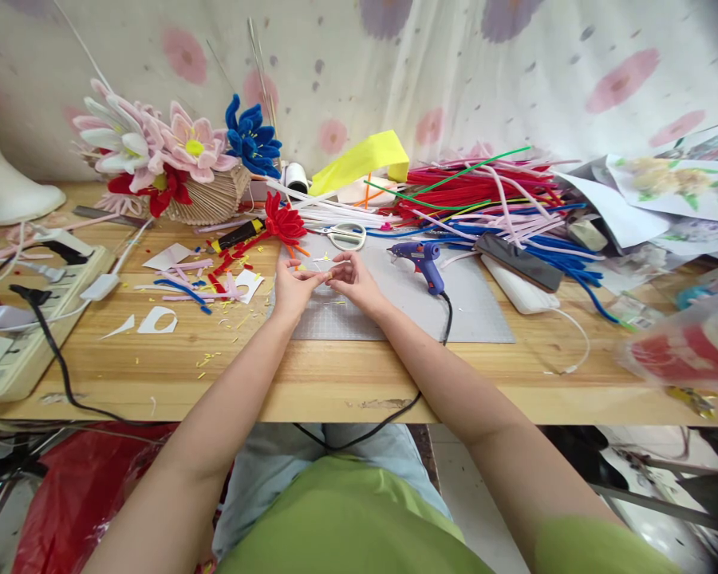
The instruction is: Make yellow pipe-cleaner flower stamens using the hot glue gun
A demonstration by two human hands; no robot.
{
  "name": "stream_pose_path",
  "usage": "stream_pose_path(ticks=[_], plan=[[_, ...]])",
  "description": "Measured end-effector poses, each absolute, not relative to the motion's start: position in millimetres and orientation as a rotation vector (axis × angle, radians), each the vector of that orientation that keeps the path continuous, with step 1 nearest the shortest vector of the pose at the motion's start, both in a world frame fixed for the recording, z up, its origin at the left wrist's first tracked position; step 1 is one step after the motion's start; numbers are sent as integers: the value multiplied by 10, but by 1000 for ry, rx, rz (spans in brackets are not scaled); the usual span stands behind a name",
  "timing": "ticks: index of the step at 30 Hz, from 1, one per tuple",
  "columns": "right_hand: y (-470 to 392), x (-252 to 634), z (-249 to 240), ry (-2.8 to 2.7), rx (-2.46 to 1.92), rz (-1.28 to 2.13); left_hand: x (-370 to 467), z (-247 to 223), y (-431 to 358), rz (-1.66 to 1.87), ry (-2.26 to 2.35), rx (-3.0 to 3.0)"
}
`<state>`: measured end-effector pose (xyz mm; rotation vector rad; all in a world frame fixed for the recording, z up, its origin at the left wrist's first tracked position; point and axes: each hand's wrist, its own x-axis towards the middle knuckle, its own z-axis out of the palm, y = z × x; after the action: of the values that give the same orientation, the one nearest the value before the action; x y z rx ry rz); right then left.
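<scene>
My left hand point(296, 285) and my right hand point(353, 279) meet at the fingertips over the left part of the grey cutting mat point(472, 307). Fingers of both are pinched together, and what lies between them is too small to make out. A small white and yellow piece point(324, 258) shows just beyond the fingertips. Scissors with pale handles point(347, 236) lie right behind my hands. To the right, a blue glue gun point(422, 261) rests on the mat. The red fuzzy flower point(284, 223) is behind my left hand.
Pipe cleaners point(484, 191) are heaped at the back right. Fuzzy flowers point(195, 147) stand back left. Paper and yellow scraps lie left of the mat. A power strip point(48, 319) is far left, a phone point(518, 261) right. The glue gun's black cord point(448, 319) runs under my right forearm.
</scene>
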<state>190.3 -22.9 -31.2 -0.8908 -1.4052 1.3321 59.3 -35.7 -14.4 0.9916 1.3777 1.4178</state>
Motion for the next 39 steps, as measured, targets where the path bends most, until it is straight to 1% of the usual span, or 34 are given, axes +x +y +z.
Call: stream_pose_path(ticks=[9,15,24,34,39], plan=[[-239,1863,-334,-1418,-936,1320,585,-140,-335,1391,1224,857],[-238,1880,-320,-1392,-997,1299,591,-148,-349,1360,1242,895],[-235,1913,-295,-1282,-997,1405,581,-119,-387,1368,1165,934],[-227,1882,-342,-1391,-946,1358,586,-143,-387,1415,1323,932],[-245,1876,-314,-1393,-981,1319,606,-133,-390,1427,1321,920]])
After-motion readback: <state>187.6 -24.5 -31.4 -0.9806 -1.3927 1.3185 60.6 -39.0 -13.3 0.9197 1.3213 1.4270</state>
